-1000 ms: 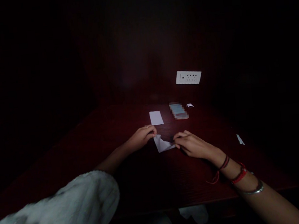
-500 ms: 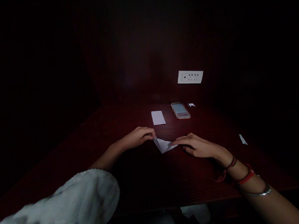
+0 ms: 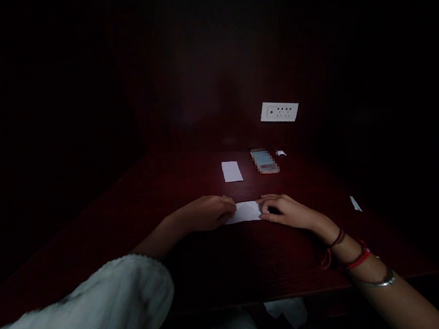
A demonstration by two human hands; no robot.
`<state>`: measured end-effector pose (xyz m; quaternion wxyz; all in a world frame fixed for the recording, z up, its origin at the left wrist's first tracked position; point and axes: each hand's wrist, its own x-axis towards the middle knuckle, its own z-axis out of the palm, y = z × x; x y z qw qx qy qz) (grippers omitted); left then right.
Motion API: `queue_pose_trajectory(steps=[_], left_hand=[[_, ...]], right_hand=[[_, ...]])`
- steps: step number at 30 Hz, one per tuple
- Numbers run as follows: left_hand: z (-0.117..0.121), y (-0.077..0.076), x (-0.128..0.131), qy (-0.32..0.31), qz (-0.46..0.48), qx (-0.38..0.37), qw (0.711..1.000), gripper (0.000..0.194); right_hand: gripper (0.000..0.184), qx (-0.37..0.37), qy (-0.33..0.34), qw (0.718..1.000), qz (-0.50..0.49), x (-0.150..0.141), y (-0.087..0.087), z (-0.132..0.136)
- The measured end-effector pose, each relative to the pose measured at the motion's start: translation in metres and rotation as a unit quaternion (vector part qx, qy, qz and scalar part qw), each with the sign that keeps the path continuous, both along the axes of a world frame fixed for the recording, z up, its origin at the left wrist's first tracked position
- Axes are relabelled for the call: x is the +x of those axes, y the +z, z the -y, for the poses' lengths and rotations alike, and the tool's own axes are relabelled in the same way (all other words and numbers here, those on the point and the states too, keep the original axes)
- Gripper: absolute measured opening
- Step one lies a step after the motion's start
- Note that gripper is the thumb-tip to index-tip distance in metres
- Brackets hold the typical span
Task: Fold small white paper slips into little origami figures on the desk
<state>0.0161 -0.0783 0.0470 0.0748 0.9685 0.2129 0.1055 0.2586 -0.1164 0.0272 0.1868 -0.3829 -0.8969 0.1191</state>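
Observation:
A creased piece of white paper (image 3: 248, 211) lies low over the dark red table, stretched between my two hands. My left hand (image 3: 213, 211), with a ring on one finger, has its fingers closed on the paper's left end. On the right end, my right hand (image 3: 285, 210) grips the paper between thumb and curled fingers. Fold lines cross the middle of the sheet. My left fingertips are partly hidden behind the hand.
Beyond my hands lie a white paper rectangle (image 3: 231, 171) and a blurred phone (image 3: 265, 161). A paper scrap (image 3: 281, 153) sits by the phone, another strip (image 3: 355, 204) to the right. A socket panel (image 3: 279, 112) is on the wall behind the table (image 3: 130, 218).
The paper was bent into a pointed V and now spreads as a straight band. My left hand came down and nearer; my right fingers went from outstretched to curled round the paper's end.

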Motion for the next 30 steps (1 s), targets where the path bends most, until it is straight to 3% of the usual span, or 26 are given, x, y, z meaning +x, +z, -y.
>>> queue_pose_trajectory(steps=[5, 11, 15, 19, 22, 25, 30], left_hand=[[0.004, -0.005, 0.005, -0.052, -0.007, 0.010, 0.999, 0.026], [0.010, -0.008, 0.010, -0.073, 0.034, -0.025, 0.996, 0.026], [0.011, -0.011, 0.016, -0.027, 0.063, -0.035, 0.997, 0.021], [0.009, -0.015, 0.020, 0.057, 0.088, -0.036, 0.994, 0.017], [0.006, -0.021, 0.021, 0.104, 0.101, -0.022, 0.989, 0.020], [0.002, -0.030, 0.021, 0.118, 0.092, -0.028, 0.988, 0.035], [0.001, -0.034, 0.023, 0.108, 0.079, -0.033, 0.990, 0.039]], right_hand=[[0.010, 0.038, -0.097, 0.994, 0.025, 0.004, -0.012, -0.014], [0.017, 0.037, -0.112, 0.993, -0.009, 0.006, -0.014, -0.021], [0.022, 0.022, -0.107, 0.992, -0.067, 0.002, -0.012, -0.018], [0.034, 0.016, -0.181, 0.975, -0.126, -0.003, -0.012, -0.017], [0.037, -0.027, -0.193, 0.964, -0.181, -0.006, -0.014, -0.019], [0.034, -0.077, -0.186, 0.954, -0.224, -0.011, -0.016, -0.021], [0.029, -0.092, -0.225, 0.938, -0.247, -0.014, -0.019, -0.027]])
